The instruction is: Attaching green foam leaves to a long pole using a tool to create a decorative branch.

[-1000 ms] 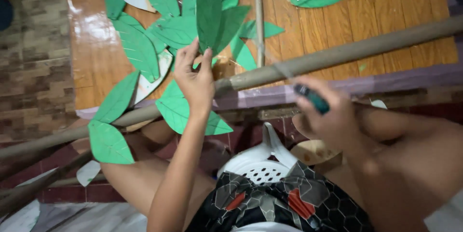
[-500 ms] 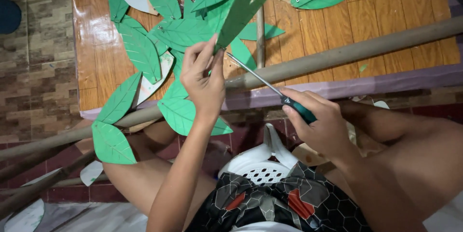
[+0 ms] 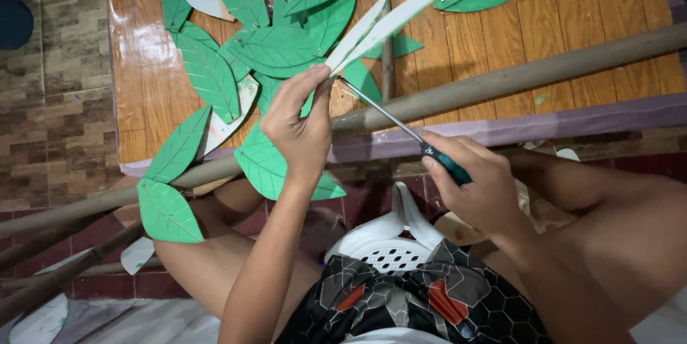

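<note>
Left hand: the left hand [image 3: 300, 126] is raised over the bench edge, fingers pinched together on the stem end of a paper leaf [image 3: 401, 15].
Paper leaf: seen edge-on, pale underside showing, angled up and to the right from the fingers; it is lifted above the bench.
Right hand: the right hand [image 3: 476, 187] is closed around the dark green handle of a screwdriver [image 3: 401, 126].
Screwdriver: thin metal shaft runs up-left from the handle; its tip sits at the base of the held leaf, just beside the left fingertips. Contact with the leaf cannot be confirmed.
Bench: wooden bench [image 3: 594, 36] with a purple front edge.
Leaf pile: green cut-out leaves [image 3: 272, 47] lie overlapped on the bench; some hang over its near edge.
Pole: a long brown pole [image 3: 544, 72] lies slantwise across the bench front, passing behind both hands.
Seat: a white plastic stool [image 3: 386, 240] between the knees.
</note>
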